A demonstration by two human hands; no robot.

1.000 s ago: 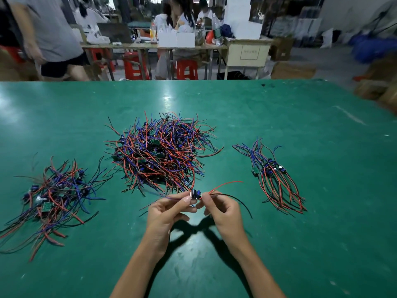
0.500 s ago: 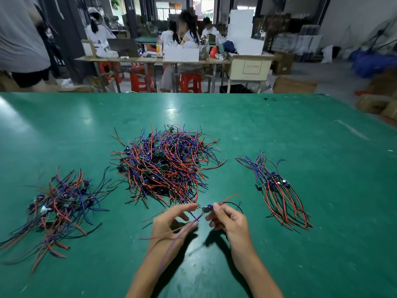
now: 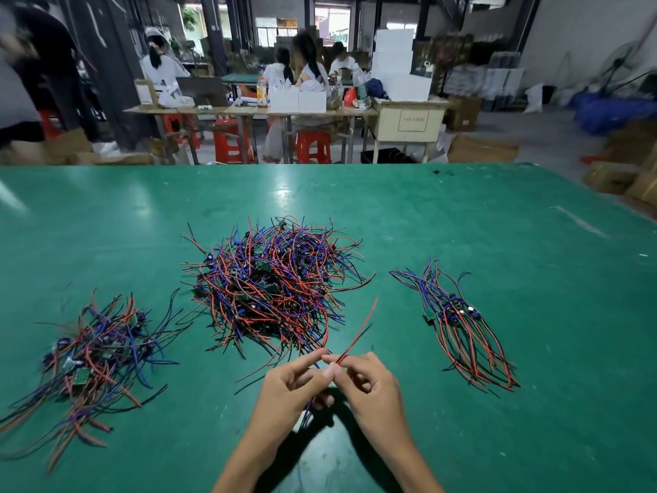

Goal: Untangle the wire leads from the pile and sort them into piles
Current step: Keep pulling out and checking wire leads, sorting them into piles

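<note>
A big tangled pile (image 3: 273, 282) of red, blue and black wire leads with small boards lies mid-table. A looser pile (image 3: 92, 354) lies at the left, and a neat aligned bundle (image 3: 458, 325) at the right. In front of the big pile, my left hand (image 3: 291, 389) and my right hand (image 3: 373, 389) meet and pinch one wire lead (image 3: 357, 330). Its red and black ends rise up to the right from my fingertips; its blue end hangs down between my hands.
The green table (image 3: 462, 215) stretches well beyond the piles, its far edge near the middle of the view. Behind it stand work tables, red stools (image 3: 313, 147), cartons and several seated people. A person stands at the far left.
My hands have closed together around the lead. Its red and black ends have swung from lying sideways to pointing up and right, and the blue end now hangs below.
</note>
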